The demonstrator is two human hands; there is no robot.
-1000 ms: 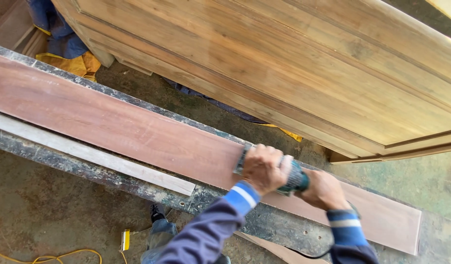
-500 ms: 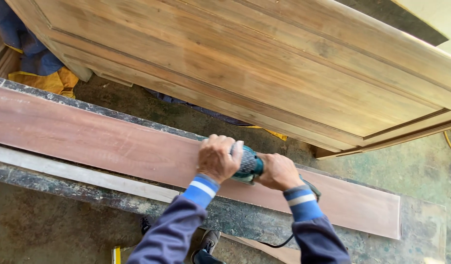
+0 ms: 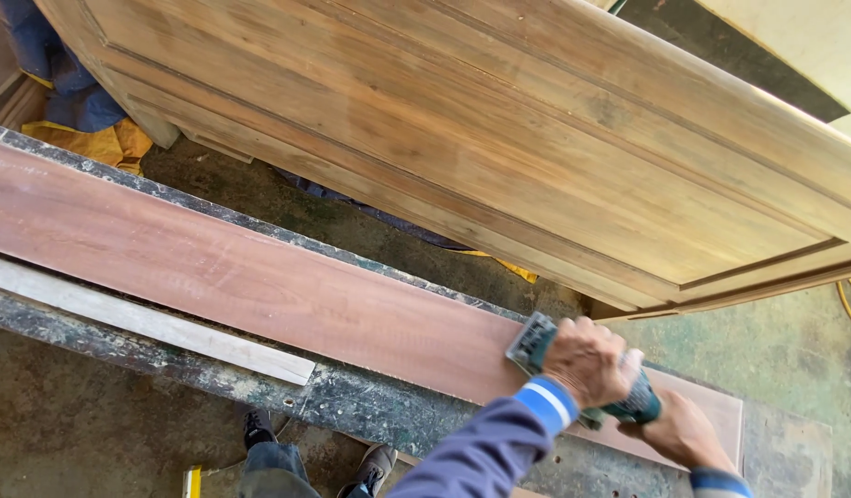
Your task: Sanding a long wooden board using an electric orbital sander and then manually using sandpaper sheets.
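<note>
Sander (image 3: 573, 373) and both hands now sit near the right end of the reddish board (image 3: 260, 277), farther along it than half a second ago, when they worked closer to the middle. The left hand (image 3: 587, 361) is curled down over the top of the teal sander, fingers wrapped around its front and pressing it flat onto the board. The right hand (image 3: 682, 432) grips the rear handle of the tool, fingers closed around it, and has slid almost to the lower edge of the view; only a strip of its blue cuff shows, where before the whole forearm was visible. The sander's flat pad touches the board's surface just short of the board's right end.

The board lies lengthwise on a dark, paint-flecked workbench (image 3: 370, 406). A pale thin strip of wood (image 3: 149, 321) lies beside the board on its near side, well to the left of the hands, as before. Behind the bench a large brown panelled door (image 3: 462, 129) leans tilted, and a blue and yellow cloth (image 3: 84, 120) is bunched at the upper left. The person's shoes (image 3: 260, 429) stand on the concrete floor (image 3: 75, 433) below the bench.
</note>
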